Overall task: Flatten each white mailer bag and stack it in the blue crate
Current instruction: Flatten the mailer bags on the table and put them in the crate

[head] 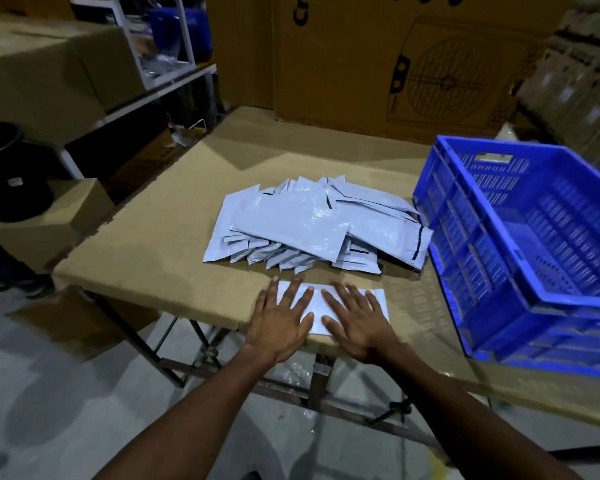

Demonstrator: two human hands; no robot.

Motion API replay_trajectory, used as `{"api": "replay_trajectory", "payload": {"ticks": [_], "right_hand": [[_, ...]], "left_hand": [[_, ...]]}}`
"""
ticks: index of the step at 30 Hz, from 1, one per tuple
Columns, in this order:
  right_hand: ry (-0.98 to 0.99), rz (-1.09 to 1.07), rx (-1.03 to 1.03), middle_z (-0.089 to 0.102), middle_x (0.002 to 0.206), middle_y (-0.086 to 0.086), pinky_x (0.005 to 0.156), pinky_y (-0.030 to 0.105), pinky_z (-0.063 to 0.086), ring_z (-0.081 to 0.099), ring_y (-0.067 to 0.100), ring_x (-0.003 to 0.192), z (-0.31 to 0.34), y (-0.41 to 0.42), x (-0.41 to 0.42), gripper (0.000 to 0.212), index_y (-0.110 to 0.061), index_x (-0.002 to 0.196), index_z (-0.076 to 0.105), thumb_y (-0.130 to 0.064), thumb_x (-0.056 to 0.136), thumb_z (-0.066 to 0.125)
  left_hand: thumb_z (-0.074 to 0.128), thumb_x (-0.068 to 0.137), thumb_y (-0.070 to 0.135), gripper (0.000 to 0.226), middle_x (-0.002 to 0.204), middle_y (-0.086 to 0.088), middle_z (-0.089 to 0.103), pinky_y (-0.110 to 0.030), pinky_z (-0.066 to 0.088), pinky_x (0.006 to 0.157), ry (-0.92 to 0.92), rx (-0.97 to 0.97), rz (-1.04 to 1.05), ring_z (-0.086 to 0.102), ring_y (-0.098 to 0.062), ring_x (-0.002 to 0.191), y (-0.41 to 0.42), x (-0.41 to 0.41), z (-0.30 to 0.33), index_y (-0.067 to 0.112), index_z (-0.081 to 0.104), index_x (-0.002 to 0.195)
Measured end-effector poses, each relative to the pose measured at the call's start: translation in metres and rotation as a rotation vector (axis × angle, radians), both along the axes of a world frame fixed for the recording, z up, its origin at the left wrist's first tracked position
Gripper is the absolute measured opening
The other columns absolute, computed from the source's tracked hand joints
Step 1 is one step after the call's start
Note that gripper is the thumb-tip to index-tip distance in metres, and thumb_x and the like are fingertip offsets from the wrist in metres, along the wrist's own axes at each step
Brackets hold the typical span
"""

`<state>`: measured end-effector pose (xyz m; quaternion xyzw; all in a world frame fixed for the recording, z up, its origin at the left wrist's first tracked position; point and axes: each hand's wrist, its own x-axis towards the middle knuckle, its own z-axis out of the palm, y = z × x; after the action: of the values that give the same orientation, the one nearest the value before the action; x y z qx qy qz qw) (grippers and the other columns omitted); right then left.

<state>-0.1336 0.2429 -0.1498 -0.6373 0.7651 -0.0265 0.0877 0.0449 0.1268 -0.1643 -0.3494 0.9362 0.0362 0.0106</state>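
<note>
White mailer bag flat under both hands' spread fingers.

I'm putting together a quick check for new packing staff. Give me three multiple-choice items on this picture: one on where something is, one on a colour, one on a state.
1. Where does the crate stand, seen from the person?
A. right of the pile of mailer bags
B. left of the pile
C. on the floor

2. What colour is the crate?
A. green
B. blue
C. red

3. What are the hands doing?
A. both lifting a bag into the crate
B. left hand and right hand pressing flat on one mailer bag
C. hanging idle off the table

Answers:
1 A, the crate sits on the table's right side beside the pile.
2 B, its walls and rim are blue.
3 B, the fingers are spread straight on the single bag at the table's near edge.
</note>
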Motion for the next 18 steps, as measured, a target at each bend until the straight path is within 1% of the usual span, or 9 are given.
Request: {"api": "replay_trajectory", "payload": {"ticks": [3,6,7,9,11,12,13,15,18], "right_hand": [[-0.016,-0.060,0.024,-0.014,0.164,-0.005,0.121,0.044,-0.007,-0.013,0.014,0.151,0.002,0.012,-0.018,0.082,-0.036,0.156,-0.005,-0.077,0.086,-0.003],[0.000,-0.069,0.022,-0.022,0.160,-0.007,0.120,0.049,-0.008,-0.018,0.014,0.149,0.003,0.022,-0.025,0.092,-0.031,0.155,-0.011,-0.085,0.084,0.011],[0.023,-0.034,-0.016,-0.020,0.160,-0.007,0.119,0.052,-0.006,-0.017,0.016,0.149,0.002,0.025,-0.024,0.093,-0.031,0.156,-0.008,-0.085,0.084,0.018],[0.068,0.082,-0.120,-0.003,0.165,-0.006,0.117,0.060,0.006,-0.005,0.022,0.152,-0.001,0.029,-0.022,0.081,-0.033,0.156,0.015,-0.078,0.091,0.030],[0.047,0.185,-0.189,0.022,0.162,-0.003,0.114,0.062,0.023,0.017,0.029,0.150,-0.001,0.030,-0.019,0.059,-0.031,0.145,0.042,-0.064,0.096,0.040],[0.037,0.209,-0.199,0.031,0.159,-0.002,0.111,0.061,0.030,0.024,0.030,0.148,-0.001,0.030,-0.018,0.052,-0.029,0.138,0.050,-0.059,0.097,0.041],[0.026,0.213,-0.194,0.036,0.157,-0.001,0.110,0.060,0.033,0.029,0.031,0.146,-0.002,0.030,-0.017,0.049,-0.028,0.135,0.054,-0.057,0.097,0.040],[-0.010,0.189,-0.176,0.040,0.154,-0.003,0.109,0.057,0.032,0.032,0.029,0.145,-0.002,0.029,-0.016,0.052,-0.028,0.133,0.056,-0.059,0.097,0.035],[-0.071,0.148,-0.175,0.047,0.150,-0.003,0.104,0.051,0.039,0.039,0.028,0.142,0.005,0.027,-0.016,0.066,-0.025,0.128,0.062,-0.067,0.096,0.022]], "left_hand": [[-0.007,0.091,0.063,0.075,0.170,0.005,-0.006,-0.052,0.005,0.123,-0.006,0.011,-0.003,-0.005,-0.036,0.155,0.002,0.000,0.004,0.038,0.003,0.161],[-0.009,0.089,0.064,0.076,0.170,0.004,-0.006,-0.052,0.003,0.122,0.005,0.029,-0.007,-0.006,-0.036,0.155,0.001,0.000,0.005,0.039,0.001,0.160],[-0.009,0.089,0.064,0.076,0.170,0.004,-0.006,-0.052,0.003,0.122,0.005,0.033,-0.011,-0.006,-0.036,0.155,-0.001,-0.001,0.005,0.039,0.001,0.160],[-0.010,0.088,0.063,0.077,0.170,0.003,-0.006,-0.053,0.003,0.122,-0.003,0.036,-0.020,-0.006,-0.036,0.155,-0.005,-0.003,0.006,0.039,0.001,0.160],[-0.011,0.087,0.064,0.078,0.170,0.003,-0.009,-0.054,0.002,0.122,-0.008,0.048,-0.031,-0.008,-0.035,0.155,-0.008,-0.004,0.007,0.039,0.000,0.160],[-0.012,0.086,0.064,0.079,0.170,0.003,-0.010,-0.054,0.002,0.122,-0.007,0.053,-0.038,-0.008,-0.035,0.154,-0.008,-0.005,0.008,0.039,-0.001,0.160],[-0.013,0.086,0.064,0.080,0.169,0.003,-0.011,-0.054,0.001,0.122,-0.007,0.057,-0.044,-0.009,-0.035,0.154,-0.009,-0.005,0.009,0.039,-0.001,0.160],[-0.012,0.087,0.065,0.079,0.169,0.003,-0.012,-0.054,0.000,0.122,-0.011,0.067,-0.046,-0.011,-0.034,0.154,-0.009,-0.005,0.009,0.039,-0.002,0.160],[-0.011,0.087,0.067,0.078,0.169,0.005,-0.016,-0.054,-0.002,0.123,-0.022,0.099,-0.037,-0.015,-0.033,0.154,-0.008,-0.005,0.011,0.039,-0.003,0.160]]}}
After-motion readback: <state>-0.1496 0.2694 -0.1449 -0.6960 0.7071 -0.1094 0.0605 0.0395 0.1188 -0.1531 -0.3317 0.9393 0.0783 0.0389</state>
